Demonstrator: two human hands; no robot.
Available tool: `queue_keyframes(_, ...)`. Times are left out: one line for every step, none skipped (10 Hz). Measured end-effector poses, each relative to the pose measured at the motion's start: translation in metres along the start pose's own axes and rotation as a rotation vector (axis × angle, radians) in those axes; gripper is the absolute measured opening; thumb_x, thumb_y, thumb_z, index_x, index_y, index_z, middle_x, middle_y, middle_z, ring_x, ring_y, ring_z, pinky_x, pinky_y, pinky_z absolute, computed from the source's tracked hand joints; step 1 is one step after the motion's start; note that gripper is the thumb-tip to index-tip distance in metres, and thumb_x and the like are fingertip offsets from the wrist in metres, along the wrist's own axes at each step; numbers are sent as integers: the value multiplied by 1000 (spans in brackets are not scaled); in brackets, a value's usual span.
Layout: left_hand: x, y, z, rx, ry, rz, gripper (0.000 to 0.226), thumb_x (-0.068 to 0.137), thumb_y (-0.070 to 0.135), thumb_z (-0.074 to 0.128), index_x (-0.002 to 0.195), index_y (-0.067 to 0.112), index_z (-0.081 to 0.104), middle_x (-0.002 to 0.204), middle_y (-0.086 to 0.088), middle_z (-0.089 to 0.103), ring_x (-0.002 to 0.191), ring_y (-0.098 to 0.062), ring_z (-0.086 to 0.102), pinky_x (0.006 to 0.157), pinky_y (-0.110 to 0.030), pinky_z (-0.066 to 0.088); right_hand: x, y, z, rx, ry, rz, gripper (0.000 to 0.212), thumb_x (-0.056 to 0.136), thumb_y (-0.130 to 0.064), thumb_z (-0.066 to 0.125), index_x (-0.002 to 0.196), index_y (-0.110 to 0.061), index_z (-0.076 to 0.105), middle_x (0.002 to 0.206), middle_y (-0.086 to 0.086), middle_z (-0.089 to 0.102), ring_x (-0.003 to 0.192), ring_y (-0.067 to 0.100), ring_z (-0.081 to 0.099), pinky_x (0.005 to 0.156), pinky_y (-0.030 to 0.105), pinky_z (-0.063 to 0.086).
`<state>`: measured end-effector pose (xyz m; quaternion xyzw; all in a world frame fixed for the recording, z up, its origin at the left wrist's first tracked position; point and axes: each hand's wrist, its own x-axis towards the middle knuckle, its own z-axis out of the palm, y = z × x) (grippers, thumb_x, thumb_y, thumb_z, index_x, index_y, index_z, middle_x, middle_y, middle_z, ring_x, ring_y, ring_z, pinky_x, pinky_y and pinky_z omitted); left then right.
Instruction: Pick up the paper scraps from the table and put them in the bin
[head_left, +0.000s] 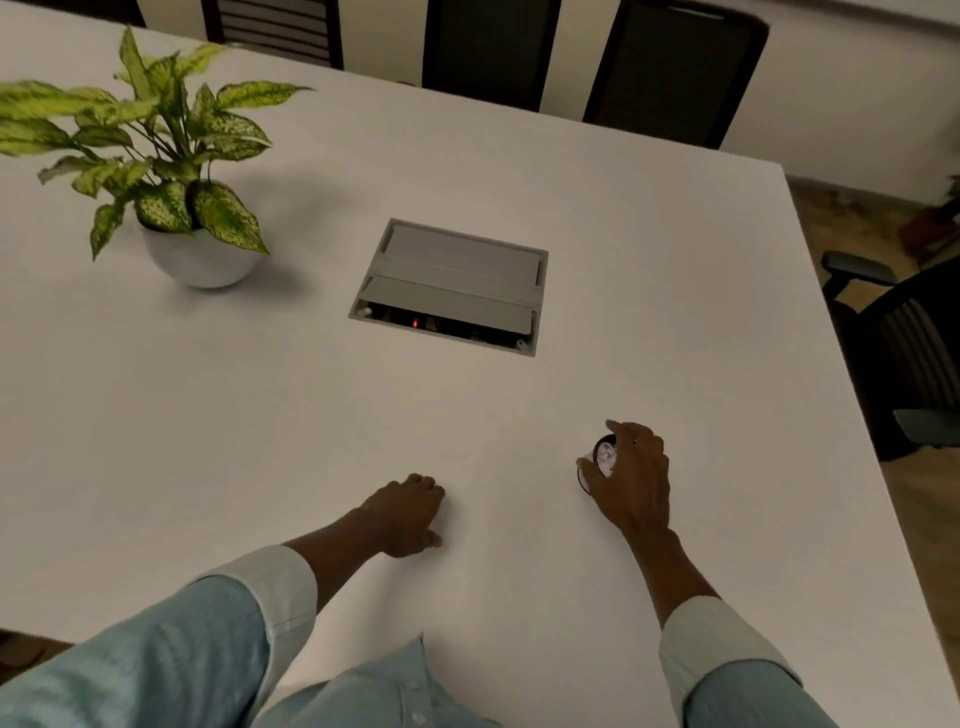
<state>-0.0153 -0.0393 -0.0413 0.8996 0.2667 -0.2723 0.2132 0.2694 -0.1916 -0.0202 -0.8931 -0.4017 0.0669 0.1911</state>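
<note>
A small round black bin (598, 460) stands on the white table (311, 415) at the near right, with white paper scraps (605, 457) showing inside it. My right hand (631, 478) wraps over the bin's rim from the right and hides most of it. My left hand (408, 512) rests knuckles-up on the table near the middle, fingers curled under; whether anything lies beneath it is hidden. I see no loose scraps on the tabletop.
A potted plant (171, 171) in a white bowl stands at the far left. A grey cable box (452, 286) is set into the table's middle, its lid partly raised. Dark chairs (675, 67) line the far edge and another chair (914, 353) stands at the right.
</note>
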Motion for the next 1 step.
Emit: queue_keyframes(-7, -22, -33, 66, 68, -23, 76, 99, 47, 61, 157, 8, 31, 163, -13, 32, 150, -30, 32, 118, -45, 36, 3, -25, -6, 19, 13, -64, 68, 81, -37, 79, 140, -17, 52, 136, 7, 52, 128, 30, 46, 100, 48, 47)
